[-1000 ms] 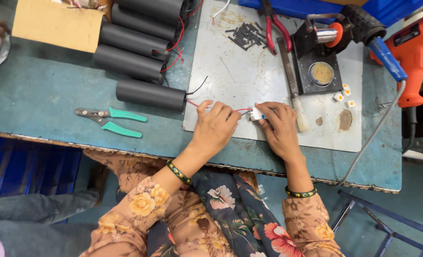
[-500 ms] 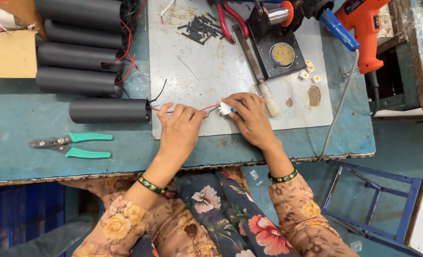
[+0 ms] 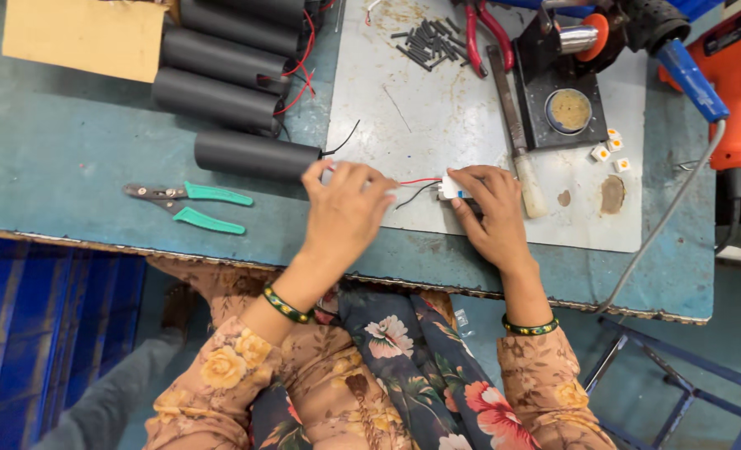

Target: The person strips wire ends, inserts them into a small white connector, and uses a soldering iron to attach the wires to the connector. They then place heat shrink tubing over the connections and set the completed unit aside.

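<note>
Fingers of the right hand (image 3: 489, 208) pinch a small white plastic connector (image 3: 450, 186) on the grey metal sheet (image 3: 437, 108), its red wire (image 3: 419, 180) running leftward to the closed left hand (image 3: 345, 208).

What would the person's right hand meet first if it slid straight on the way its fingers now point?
The right hand points up and slightly left, its fingertips on a small white connector block with red and black wires. Past that lies bare grey metal sheet, then probably the scattered short black tube pieces.
</note>
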